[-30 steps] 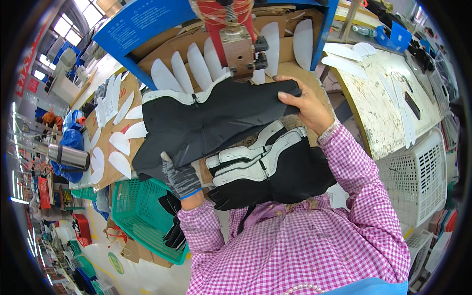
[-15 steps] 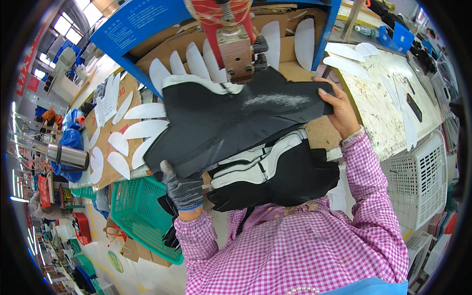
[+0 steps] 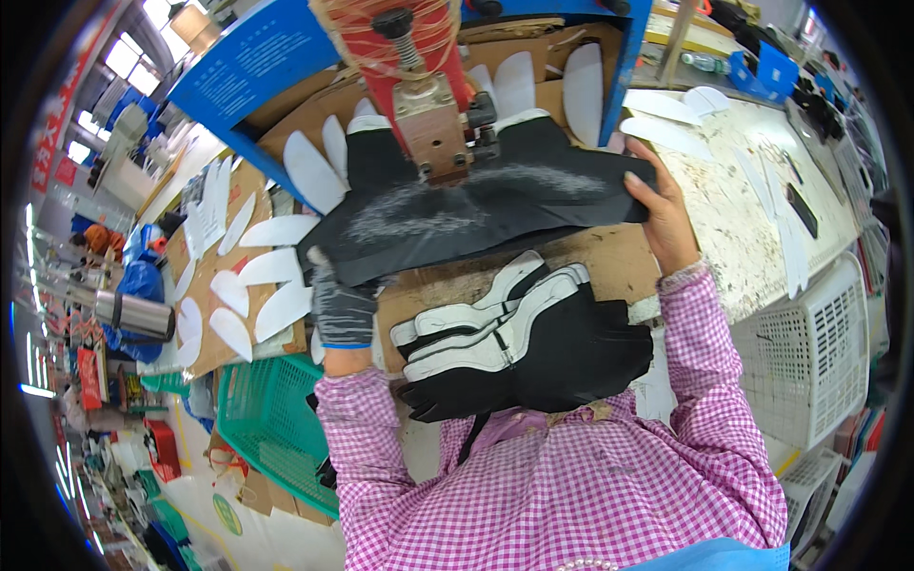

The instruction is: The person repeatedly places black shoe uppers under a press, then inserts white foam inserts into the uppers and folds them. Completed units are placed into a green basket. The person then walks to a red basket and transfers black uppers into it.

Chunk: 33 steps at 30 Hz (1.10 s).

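Note:
A black fabric panel [image 3: 419, 243] with whitish scuffed streaks stretches between my hands, under the metal head [image 3: 436, 138] of a red and blue machine. My left hand [image 3: 341, 306], in a dark grey knit glove, grips the panel's left end with the thumb on top. Bare, my right hand [image 3: 669, 211] pinches its right end, thumb above and the other fingers partly hidden beyond the edge. Nearer my body lies a stack of black panels [image 3: 571, 343] with white shaped patches [image 3: 466, 350] edged in black. The head hides part of the held panel's middle.
White half-oval pieces [image 3: 278, 231] lie on the cardboard at left, and several more stand inside the blue machine frame [image 3: 243, 71]. A green basket [image 3: 271, 433] is below left, a white basket [image 3: 809, 352] at right. Scissors [image 3: 792, 167] rest on the right table.
Both hands have turned and shifted the panel, its left end moving up and away from me. A second streaked area now shows on its left half. More of the stack is uncovered.

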Tool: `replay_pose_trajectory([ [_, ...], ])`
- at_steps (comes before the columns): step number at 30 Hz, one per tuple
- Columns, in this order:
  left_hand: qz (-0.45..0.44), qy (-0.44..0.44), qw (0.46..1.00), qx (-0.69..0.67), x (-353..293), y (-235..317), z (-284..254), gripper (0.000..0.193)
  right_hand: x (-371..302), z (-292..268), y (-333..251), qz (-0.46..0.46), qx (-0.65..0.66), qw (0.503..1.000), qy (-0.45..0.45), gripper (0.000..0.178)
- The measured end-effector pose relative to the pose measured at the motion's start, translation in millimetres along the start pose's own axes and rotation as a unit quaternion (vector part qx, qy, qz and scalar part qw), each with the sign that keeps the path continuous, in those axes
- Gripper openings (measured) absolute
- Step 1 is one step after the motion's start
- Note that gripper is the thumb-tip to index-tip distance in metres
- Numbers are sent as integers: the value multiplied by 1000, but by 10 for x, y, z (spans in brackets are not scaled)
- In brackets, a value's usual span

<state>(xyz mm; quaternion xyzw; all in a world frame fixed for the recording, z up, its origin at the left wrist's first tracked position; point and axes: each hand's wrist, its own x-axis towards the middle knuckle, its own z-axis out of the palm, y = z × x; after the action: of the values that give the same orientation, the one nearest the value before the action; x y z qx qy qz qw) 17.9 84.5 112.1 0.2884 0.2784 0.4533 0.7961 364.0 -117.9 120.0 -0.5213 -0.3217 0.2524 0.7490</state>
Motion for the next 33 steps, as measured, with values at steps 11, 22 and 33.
replay_pose_trajectory([
  [11, -54, 11, 993, 103, 238, -784, 307, 51, -24, -657, -337, 30, 31, 988, 148, 35],
  [22, 93, 83, 929, 349, -365, -351, -107, 57, -289, -255, 63, 75, 70, 991, 90, 35],
  [33, 166, 8, 978, 122, -637, 461, -490, 60, -88, 463, 316, 83, 133, 987, -46, 33],
])
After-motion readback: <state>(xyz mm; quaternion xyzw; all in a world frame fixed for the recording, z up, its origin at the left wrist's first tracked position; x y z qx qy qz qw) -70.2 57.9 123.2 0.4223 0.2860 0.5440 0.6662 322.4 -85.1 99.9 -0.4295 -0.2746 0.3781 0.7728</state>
